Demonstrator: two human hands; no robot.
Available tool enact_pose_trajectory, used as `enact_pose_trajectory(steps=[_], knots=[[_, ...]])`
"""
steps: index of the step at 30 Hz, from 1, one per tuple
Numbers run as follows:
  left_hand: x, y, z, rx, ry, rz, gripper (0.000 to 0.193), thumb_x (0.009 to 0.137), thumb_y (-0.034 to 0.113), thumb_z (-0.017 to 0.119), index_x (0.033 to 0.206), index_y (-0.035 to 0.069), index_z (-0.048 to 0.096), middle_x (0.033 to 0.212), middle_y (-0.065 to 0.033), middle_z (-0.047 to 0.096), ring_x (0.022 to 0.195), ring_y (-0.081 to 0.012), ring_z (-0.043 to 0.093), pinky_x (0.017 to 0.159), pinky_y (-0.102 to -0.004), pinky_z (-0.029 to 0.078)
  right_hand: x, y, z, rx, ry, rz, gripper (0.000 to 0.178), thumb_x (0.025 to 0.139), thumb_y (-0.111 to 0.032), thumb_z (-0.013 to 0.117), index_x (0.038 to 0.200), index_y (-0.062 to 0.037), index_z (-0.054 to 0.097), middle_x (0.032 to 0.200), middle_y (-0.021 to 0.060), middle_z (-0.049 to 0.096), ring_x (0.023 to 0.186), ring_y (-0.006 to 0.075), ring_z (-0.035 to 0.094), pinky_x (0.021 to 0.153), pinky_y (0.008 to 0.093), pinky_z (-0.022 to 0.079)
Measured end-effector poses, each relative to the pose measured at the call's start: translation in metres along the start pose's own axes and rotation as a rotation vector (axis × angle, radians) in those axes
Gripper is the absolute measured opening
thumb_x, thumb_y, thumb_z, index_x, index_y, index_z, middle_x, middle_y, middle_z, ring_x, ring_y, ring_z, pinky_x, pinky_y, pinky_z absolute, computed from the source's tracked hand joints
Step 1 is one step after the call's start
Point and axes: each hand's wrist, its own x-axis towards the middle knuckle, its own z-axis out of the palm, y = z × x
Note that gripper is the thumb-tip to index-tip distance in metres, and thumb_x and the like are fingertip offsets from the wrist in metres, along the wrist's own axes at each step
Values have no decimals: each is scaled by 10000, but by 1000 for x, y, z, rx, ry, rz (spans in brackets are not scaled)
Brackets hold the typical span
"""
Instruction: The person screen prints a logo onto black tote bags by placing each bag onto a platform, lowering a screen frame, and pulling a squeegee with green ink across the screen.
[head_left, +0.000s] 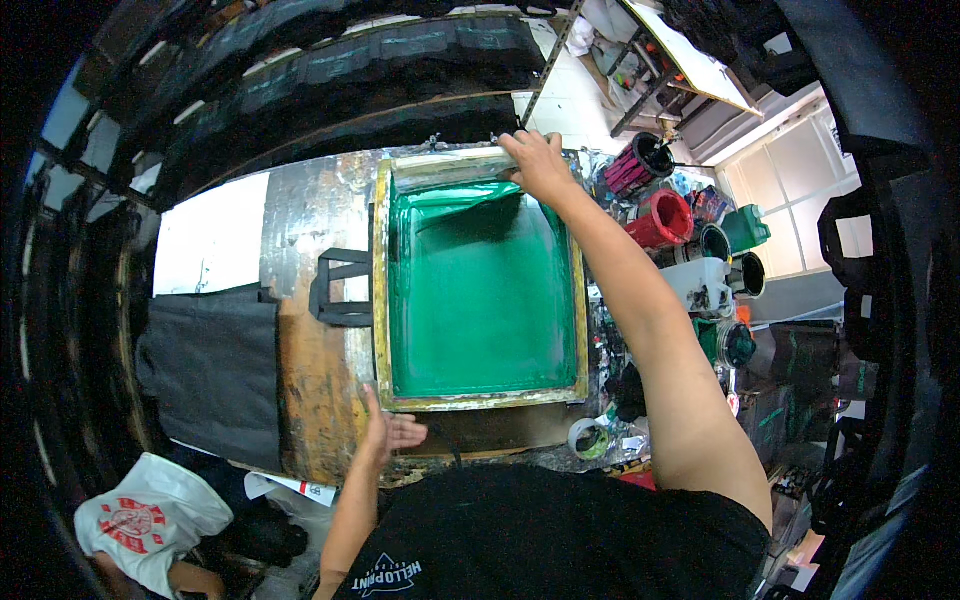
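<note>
A screen-printing frame (580,340) with yellowed edges lies on the worktable. Its mesh (480,310) is coated in wet green ink, with a darker ridge toward the far end. My right hand (540,165) reaches across to the far right corner, fingers curled over the far rail and thumb on its inner side. Any squeegee there is hard to make out. Beside the near left corner, my left hand (388,435) is open with fingers apart, holding nothing. A black bag handle (340,290) sticks out from under the frame's left side.
Black fabric bags (210,370) lie on the table's left, near a white sheet (210,235). To the right crowd a red ink tub (662,218), a pink-streaked black bucket (638,165), a white jug (700,285) and a tape roll (588,438). Another person (150,520) is at lower left.
</note>
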Motion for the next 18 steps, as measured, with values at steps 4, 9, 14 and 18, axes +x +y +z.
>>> enact_pose_trajectory(steps=[4,9,14,18], knots=[[-10,46,-21,555,-57,-38,1276,777,991,74,959,-136,644,717,-234,698,610,-306,710,608,-391,593,-1,-2,12,-71,79,-4,587,747,-152,806,1290,-189,586,1091,36,620,1107,262,586,927,558,408],[-5,164,21,1069,397,924,701,956,634,588,831,-50,678,634,-142,630,579,-275,629,568,-418,495,-10,3,30,-166,108,32,590,726,-201,851,1252,-178,583,1111,41,619,1126,256,579,901,497,412],[28,299,111,1267,565,1726,533,878,518,734,1095,34,683,1122,-160,655,1109,-346,585,926,-452,462,-25,10,57,-228,54,110,622,703,-215,865,1256,-166,586,1130,41,616,1121,248,575,904,487,417],[108,365,144,1554,722,1812,741,883,713,578,1091,8,669,1136,-156,649,1132,-345,568,945,-444,449,-28,3,60,-236,95,93,559,743,-183,812,1254,-181,585,1086,39,626,1059,252,597,833,452,446]])
